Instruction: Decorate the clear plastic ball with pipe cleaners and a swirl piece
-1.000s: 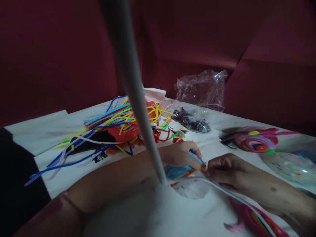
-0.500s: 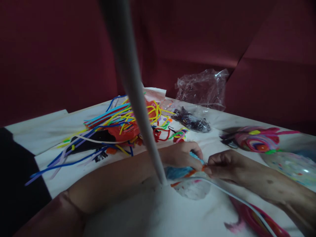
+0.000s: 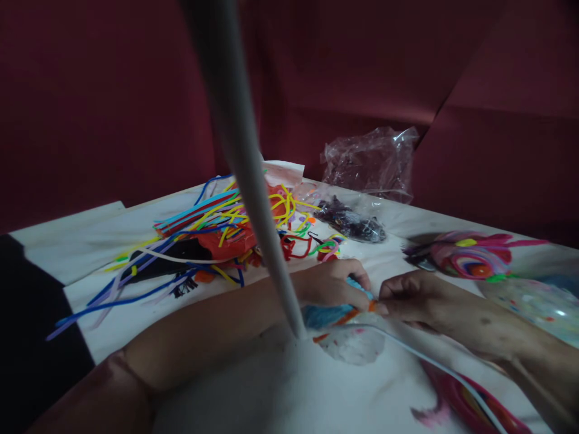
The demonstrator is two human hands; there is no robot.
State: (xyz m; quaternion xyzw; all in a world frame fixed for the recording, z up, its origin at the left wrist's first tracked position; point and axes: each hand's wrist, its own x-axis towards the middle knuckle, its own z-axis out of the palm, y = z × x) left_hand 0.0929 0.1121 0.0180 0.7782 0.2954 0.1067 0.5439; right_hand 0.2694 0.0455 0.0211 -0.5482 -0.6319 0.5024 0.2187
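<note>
My left hand (image 3: 332, 282) lies on the white table cover and grips a small blue fuzzy piece (image 3: 323, 314) with an orange pipe cleaner wound on it. My right hand (image 3: 409, 296) meets it from the right, fingertips pinched on the orange pipe cleaner's end (image 3: 371, 306). A white cord (image 3: 434, 364) runs under the right wrist toward the lower right. A thick white pole (image 3: 244, 150) rises in front of the left forearm and hides part of it.
A heap of coloured pipe cleaners (image 3: 217, 226) lies behind my left arm. A dark bag of small pieces (image 3: 350, 223) and a crumpled clear plastic bag (image 3: 371, 161) sit farther back. Coiled pink pipe-cleaner work (image 3: 470, 256) and a clear speckled ball (image 3: 538, 304) are at the right.
My right hand has crept slightly left and up against the left hand, its wrist lifting a little. The left hand and the rest stay put.
</note>
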